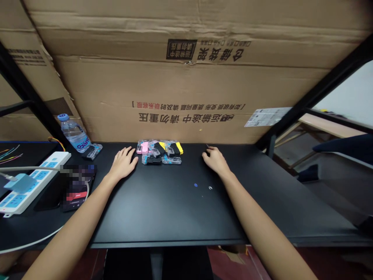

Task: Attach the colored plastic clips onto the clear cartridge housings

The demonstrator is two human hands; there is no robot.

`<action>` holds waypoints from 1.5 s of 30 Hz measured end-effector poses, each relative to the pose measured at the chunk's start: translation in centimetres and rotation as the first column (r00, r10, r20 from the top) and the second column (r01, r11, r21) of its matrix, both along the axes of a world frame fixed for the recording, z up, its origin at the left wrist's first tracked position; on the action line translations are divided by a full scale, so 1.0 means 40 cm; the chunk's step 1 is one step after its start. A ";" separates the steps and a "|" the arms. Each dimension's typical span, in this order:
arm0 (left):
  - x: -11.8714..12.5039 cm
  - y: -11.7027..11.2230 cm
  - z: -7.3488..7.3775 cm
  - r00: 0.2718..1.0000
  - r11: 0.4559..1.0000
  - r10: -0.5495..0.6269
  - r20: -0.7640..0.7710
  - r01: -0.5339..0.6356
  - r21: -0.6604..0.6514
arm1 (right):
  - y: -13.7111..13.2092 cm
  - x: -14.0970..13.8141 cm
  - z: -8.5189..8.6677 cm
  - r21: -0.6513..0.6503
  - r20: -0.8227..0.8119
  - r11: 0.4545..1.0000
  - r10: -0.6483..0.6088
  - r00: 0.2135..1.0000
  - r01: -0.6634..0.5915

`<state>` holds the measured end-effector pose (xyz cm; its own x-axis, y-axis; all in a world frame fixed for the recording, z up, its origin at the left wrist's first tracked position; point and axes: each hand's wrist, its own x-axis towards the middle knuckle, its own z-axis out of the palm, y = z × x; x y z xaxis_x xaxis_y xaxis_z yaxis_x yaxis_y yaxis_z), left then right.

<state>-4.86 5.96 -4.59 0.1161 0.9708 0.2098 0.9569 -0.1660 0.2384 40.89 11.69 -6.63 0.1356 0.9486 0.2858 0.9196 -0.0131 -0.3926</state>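
My left hand [124,162] lies on the black table, palm down with its fingers stretched out. Just right of it is a cluster of small clear plastic pieces [153,158] with pink, yellow, black and blue parts. Some of these pieces overlap, and my hand is apart from them. My right hand [215,158] rests farther right near the back edge, its fingers curled together. A thin dark tip [207,145] shows at those fingers; the rest of it is hidden. Between my forearms lie a small blue disc [196,185] and a little white ring-like bit [210,188].
Cardboard [186,85] walls off the back. At left stand a water bottle [74,132], another clear piece [93,151], a white power strip [37,181] with a plug and cables, and a phone [80,190]. Black frame posts [314,89] rise on both sides.
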 end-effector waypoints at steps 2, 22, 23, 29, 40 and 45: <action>0.001 -0.001 0.002 1.000 1.000 0.002 0.000 -0.002 -0.001 | -0.001 0.029 0.008 -0.007 -0.003 0.999 -0.044 0.999 0.044; 0.064 -0.053 0.088 0.950 0.931 -0.219 0.221 0.136 0.339 | -0.112 -0.236 0.098 0.336 -0.058 0.867 0.408 0.911 -0.367; 0.069 -0.057 0.091 0.938 0.920 -0.273 0.215 0.190 0.343 | -0.120 -0.253 0.104 0.327 -0.057 0.862 0.426 0.903 -0.386; 0.084 -0.060 0.072 0.844 0.858 -0.482 0.235 0.400 0.322 | -0.135 -0.338 0.141 0.219 0.031 0.865 0.456 0.890 -0.451; 0.093 -0.054 0.053 0.798 0.861 -0.501 0.334 0.420 0.287 | -0.100 -0.372 0.102 0.313 0.013 0.885 0.359 0.933 -0.345; 0.104 -0.070 0.074 0.818 0.843 -0.502 0.280 0.390 0.370 | -0.103 -0.337 0.130 0.520 -0.069 0.798 0.393 0.917 -0.303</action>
